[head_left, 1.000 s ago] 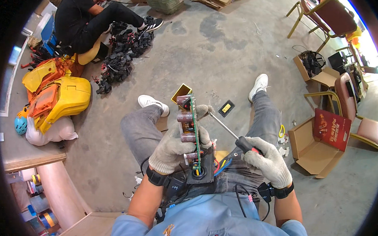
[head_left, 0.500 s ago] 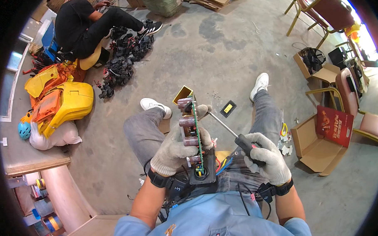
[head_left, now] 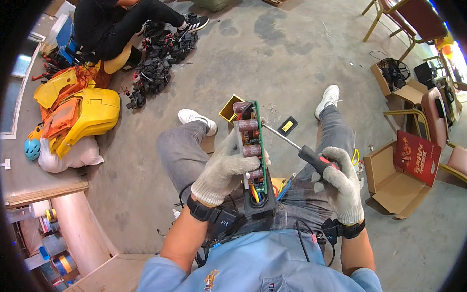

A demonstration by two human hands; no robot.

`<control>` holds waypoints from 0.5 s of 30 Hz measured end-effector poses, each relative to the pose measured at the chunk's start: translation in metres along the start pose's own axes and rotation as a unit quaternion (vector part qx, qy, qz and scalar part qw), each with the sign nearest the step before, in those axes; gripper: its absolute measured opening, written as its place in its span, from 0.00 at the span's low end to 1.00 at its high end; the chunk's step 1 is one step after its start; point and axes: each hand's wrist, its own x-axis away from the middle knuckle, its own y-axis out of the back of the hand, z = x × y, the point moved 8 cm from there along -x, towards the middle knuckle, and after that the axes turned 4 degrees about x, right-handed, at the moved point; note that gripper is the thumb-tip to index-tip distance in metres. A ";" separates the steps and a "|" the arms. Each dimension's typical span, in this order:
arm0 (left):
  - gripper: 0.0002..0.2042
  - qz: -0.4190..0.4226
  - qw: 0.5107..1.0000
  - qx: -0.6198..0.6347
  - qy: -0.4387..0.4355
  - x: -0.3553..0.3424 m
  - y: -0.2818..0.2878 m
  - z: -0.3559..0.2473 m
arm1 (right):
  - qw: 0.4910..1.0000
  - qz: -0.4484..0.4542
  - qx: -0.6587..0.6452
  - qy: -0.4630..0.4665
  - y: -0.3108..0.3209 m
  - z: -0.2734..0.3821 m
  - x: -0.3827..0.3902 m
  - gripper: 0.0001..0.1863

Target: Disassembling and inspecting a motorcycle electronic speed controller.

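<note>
My left hand [head_left: 222, 169], in a pale knit glove, grips a circuit board [head_left: 264, 152] with a green edge and a row of large brown capacitors [head_left: 251, 150]. The board stands on edge above my lap, its near end at a black end piece [head_left: 265, 206] with coloured wires [head_left: 285, 189] beside it. A screwdriver [head_left: 313, 159] with a black and red handle is held in my gloved right hand [head_left: 341, 183]. Its metal shaft slants up and left, the tip at the board's right face near the far end; whether it touches a screw cannot be seen.
Between my feet lie an open yellow box [head_left: 229, 112] and a black piece with a yellow label [head_left: 287, 126]. An open cardboard box [head_left: 396, 190] and chairs [head_left: 432, 119] stand right. Yellow plastic shells [head_left: 93, 115], a black cable pile [head_left: 156, 66] and a seated person [head_left: 101, 18] are left.
The board has shifted slightly right and turned, showing more of its capacitors. My left fingers moved from its far end, and the screwdriver moved a little right with my right hand.
</note>
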 end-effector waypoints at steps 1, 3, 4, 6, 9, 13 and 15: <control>0.46 -0.002 1.000 0.001 -0.001 -0.001 0.002 0.002 | 1.000 0.002 0.001 -0.002 0.002 -0.002 -0.001 0.22; 0.45 0.013 1.000 0.009 0.006 -0.003 0.001 0.005 | 0.999 -0.002 0.033 0.020 0.005 -0.002 -0.002 0.21; 0.45 0.015 1.000 -0.009 0.007 -0.003 0.001 0.003 | 0.999 -0.001 0.034 0.018 0.004 -0.003 -0.002 0.21; 0.44 0.011 1.000 0.007 0.015 -0.002 -0.006 0.001 | 0.998 -0.039 0.039 0.030 0.008 0.000 -0.003 0.20; 0.42 0.015 0.999 0.045 0.024 -0.004 -0.012 0.003 | 0.992 -0.068 0.077 0.078 0.003 0.011 -0.002 0.19; 0.40 0.007 0.999 0.032 0.012 -0.006 -0.006 0.002 | 0.987 -0.074 0.117 0.086 -0.003 0.015 -0.004 0.18; 0.39 -0.004 1.000 0.030 0.005 -0.006 -0.001 0.004 | 0.986 -0.080 0.117 0.083 -0.002 0.017 -0.004 0.18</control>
